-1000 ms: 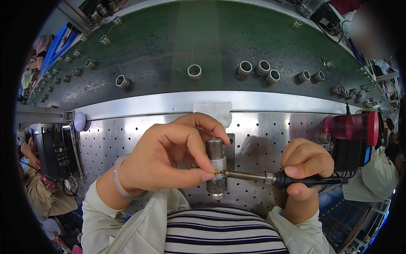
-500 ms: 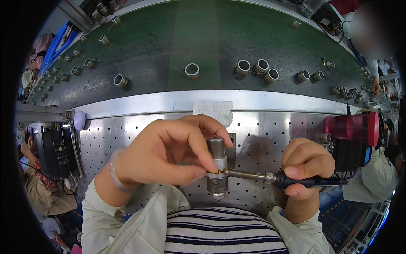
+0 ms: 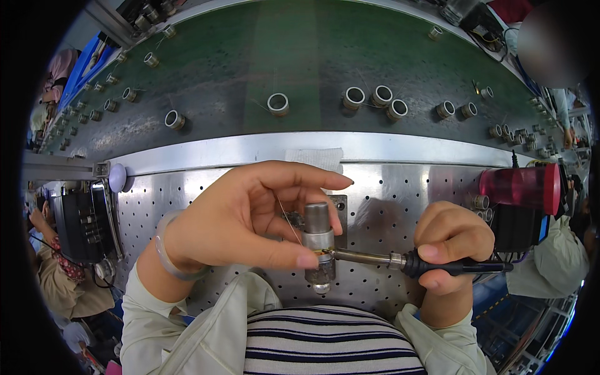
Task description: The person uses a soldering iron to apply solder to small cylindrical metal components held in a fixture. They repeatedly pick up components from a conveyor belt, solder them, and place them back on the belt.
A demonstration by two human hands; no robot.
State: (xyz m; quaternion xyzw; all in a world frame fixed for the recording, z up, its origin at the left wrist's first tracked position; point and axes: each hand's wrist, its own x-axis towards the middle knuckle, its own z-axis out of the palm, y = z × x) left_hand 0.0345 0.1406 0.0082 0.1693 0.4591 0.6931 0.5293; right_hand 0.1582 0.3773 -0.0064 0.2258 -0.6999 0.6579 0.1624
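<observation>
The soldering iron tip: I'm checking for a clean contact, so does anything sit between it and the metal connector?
Nothing visible does. The soldering iron in the right hand reaches the metal connector directly; the left hand thumb rests just beside that spot.

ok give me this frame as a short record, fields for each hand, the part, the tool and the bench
left hand: holds a grey metal cylinder upright, thumb at its middle
right hand: grips a black-handled soldering iron
tool tip: meets the cylinder's side at the thumb
thin wire: runs by the left fingers
bench: perforated metal plate
behind: green belt carrying metal rings
right edge: red cylinder
</observation>
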